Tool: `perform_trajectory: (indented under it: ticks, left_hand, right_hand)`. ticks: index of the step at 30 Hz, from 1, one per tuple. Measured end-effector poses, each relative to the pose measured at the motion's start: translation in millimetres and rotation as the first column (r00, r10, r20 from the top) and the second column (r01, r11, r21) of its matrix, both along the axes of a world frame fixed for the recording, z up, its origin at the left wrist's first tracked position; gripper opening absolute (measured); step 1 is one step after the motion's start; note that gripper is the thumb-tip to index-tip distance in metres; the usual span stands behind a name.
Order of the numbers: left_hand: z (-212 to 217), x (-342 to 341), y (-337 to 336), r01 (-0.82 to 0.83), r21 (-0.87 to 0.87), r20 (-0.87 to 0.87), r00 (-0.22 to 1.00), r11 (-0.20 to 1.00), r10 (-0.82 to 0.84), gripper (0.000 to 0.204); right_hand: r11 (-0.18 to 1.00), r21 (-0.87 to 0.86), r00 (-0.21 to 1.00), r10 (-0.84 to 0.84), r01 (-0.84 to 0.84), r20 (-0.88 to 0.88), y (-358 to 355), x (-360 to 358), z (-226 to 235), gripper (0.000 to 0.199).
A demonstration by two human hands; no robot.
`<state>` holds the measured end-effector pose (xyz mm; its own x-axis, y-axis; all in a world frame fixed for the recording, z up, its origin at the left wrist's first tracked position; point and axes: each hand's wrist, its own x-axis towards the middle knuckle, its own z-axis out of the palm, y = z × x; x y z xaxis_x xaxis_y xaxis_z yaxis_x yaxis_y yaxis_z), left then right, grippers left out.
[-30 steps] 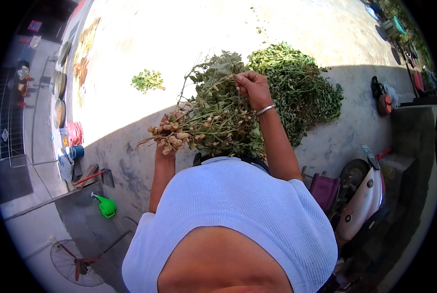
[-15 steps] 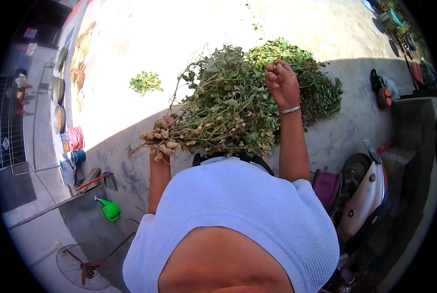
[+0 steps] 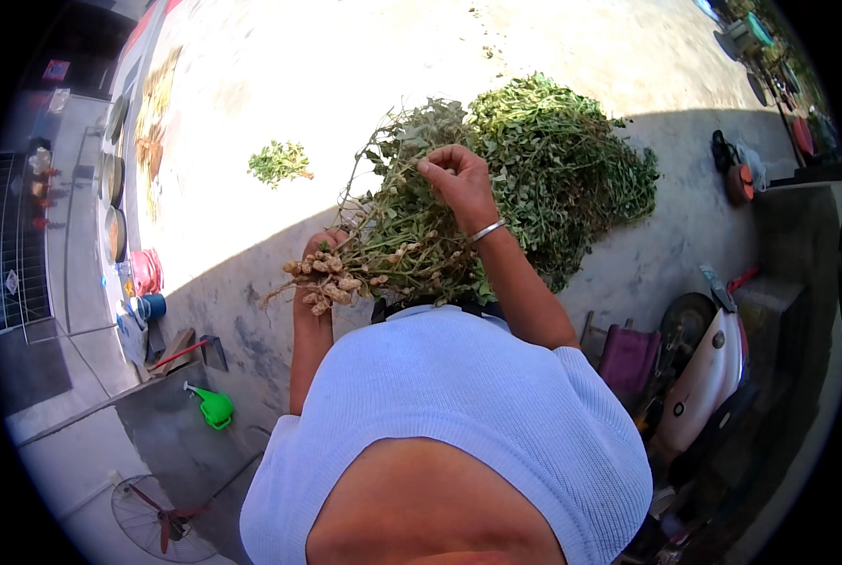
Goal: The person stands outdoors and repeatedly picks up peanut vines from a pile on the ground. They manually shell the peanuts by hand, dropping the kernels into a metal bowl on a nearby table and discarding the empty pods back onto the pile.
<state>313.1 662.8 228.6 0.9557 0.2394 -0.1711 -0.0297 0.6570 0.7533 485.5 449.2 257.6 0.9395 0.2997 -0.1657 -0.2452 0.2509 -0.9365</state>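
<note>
The person's pale top (image 3: 449, 395) fills the lower centre and covers the area beneath it. Beyond it, the left hand (image 3: 321, 247) is closed around the root end of a bunch of peanut plants (image 3: 416, 250); clustered pods (image 3: 327, 282) partly cover its fingers. The bunch extends rightward from this grip, in front of the person's body. The right hand (image 3: 459, 179), with a metal bangle (image 3: 487, 230) at the wrist, is positioned over the bunch, fingers curled and thumb close to the index finger. Whether it holds anything cannot be determined. This hand and its forearm obstruct the view of part of the bunch.

To the right, a purple padded item (image 3: 625, 356) is located beside a parked scooter (image 3: 704, 391). To the left are a wire-guarded fan (image 3: 162, 516), a green watering can (image 3: 216, 409), a red-handled tool (image 3: 184, 353), a blue bucket (image 3: 152, 306) and a pink bag (image 3: 146, 271).

Ahead, a large heap of green plants (image 3: 572, 160) rests on the concrete ground (image 3: 242, 311); the bunch overlaps its left side in this view. A small leafy clump (image 3: 278, 162) lies apart in sunlight. Round trays (image 3: 114, 181) line the left wall; dry stalks (image 3: 154, 108) lie near them.
</note>
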Motion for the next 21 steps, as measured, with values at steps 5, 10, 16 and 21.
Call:
perform_trajectory:
  ticks: [5,10,16,21]
  left_hand:
    - [-2,1,0,0.007,0.002,0.005,1.0,1.0,-0.007,0.025]
    - [-10,3,0,0.015,-0.008,0.019,1.0,1.0,-0.015,0.024]
    - [-20,5,-3,-0.072,-0.128,-0.067,0.996,0.989,0.064,0.03]
    - [-12,11,-18,0.018,-0.093,-0.031,0.999,0.995,-0.021,0.036]
  right_hand:
    - [0.927,0.376,0.995,0.037,0.0,-0.092,-2,-6,-8,0.006]
    - [0.906,0.404,0.986,-0.066,0.124,-0.154,2,-11,7,0.007]
    - [0.932,0.35,0.99,-0.053,0.097,-0.134,-1,-4,-11,0.008]
    - [0.971,0.048,0.956,-0.24,0.236,0.169,0,10,-45,0.01]
